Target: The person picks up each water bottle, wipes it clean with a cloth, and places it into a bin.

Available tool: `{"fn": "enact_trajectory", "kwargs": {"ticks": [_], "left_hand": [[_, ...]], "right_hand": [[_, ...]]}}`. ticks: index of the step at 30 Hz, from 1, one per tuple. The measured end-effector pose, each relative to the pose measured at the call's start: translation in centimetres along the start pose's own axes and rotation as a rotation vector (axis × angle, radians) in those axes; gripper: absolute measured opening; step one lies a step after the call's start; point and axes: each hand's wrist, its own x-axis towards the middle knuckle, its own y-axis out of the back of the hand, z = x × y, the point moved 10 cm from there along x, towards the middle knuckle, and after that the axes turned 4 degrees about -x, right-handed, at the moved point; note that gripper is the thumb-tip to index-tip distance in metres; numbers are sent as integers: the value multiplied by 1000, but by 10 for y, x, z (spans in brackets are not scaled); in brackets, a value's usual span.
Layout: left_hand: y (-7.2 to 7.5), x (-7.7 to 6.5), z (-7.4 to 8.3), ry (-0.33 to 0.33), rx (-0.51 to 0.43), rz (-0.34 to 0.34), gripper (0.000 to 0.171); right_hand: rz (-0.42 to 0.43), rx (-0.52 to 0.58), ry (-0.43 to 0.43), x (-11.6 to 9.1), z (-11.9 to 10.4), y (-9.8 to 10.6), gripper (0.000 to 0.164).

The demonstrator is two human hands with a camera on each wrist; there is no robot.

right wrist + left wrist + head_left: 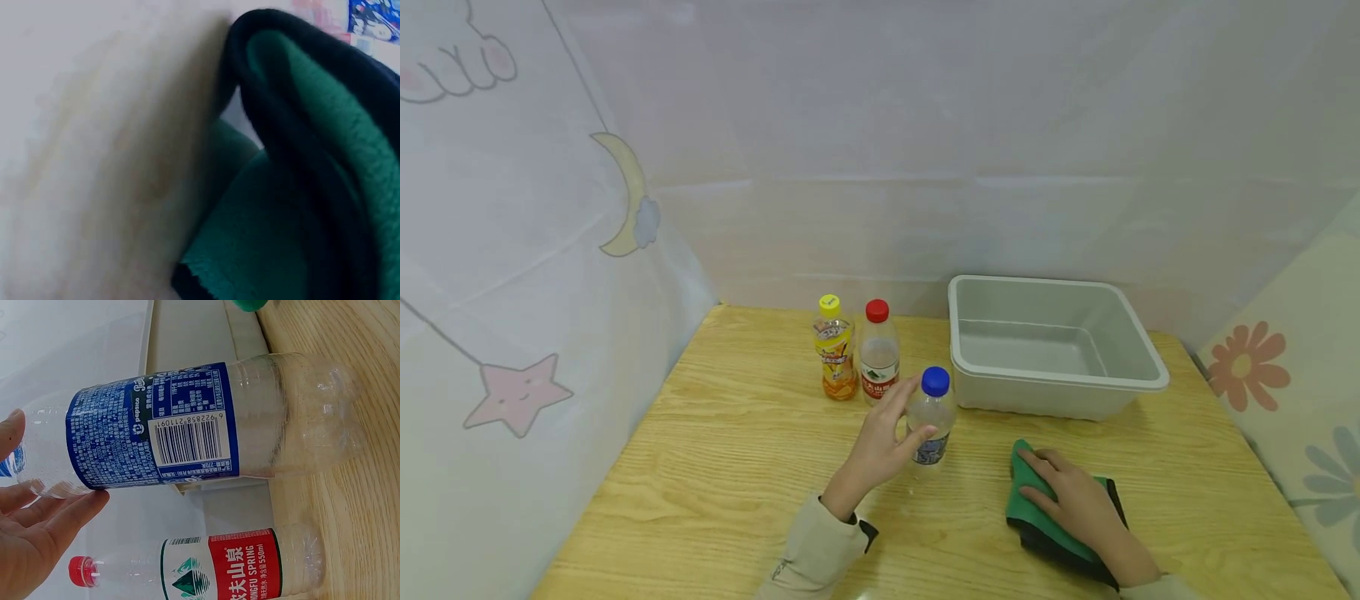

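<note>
A clear plastic bottle with a blue cap (936,382) and a blue Pepsico label (112,434) stands upright on the table. My left hand (878,442) is beside its upper part. The thumb (9,434) lies across the neck, while the extended fingers (59,531) reach along the other side with tips right at the label's top edge. My right hand (1078,504) rests on top of a folded green cloth with black edging (1026,504), fingers laid over it. In the right wrist view the cloth (250,237) shows close up and the hand is hidden.
Behind the left hand stand a red-capped water bottle (880,358) and a yellow-capped bottle of orange drink (837,358). A grey plastic bin (1037,396) is at the back right. The wooden table (730,467) meets a printed curtain (880,217) at the back.
</note>
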Motion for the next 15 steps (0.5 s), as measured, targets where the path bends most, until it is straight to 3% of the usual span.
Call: {"fn": "enact_trajectory", "kwargs": {"ticks": [9, 15], "left_hand": [[1, -1, 1, 3, 26, 9, 61], [1, -1, 1, -8, 26, 0, 61]], "right_hand": [[-38, -117, 70, -8, -11, -23, 65], [-59, -129, 92, -8, -17, -28, 67]]}}
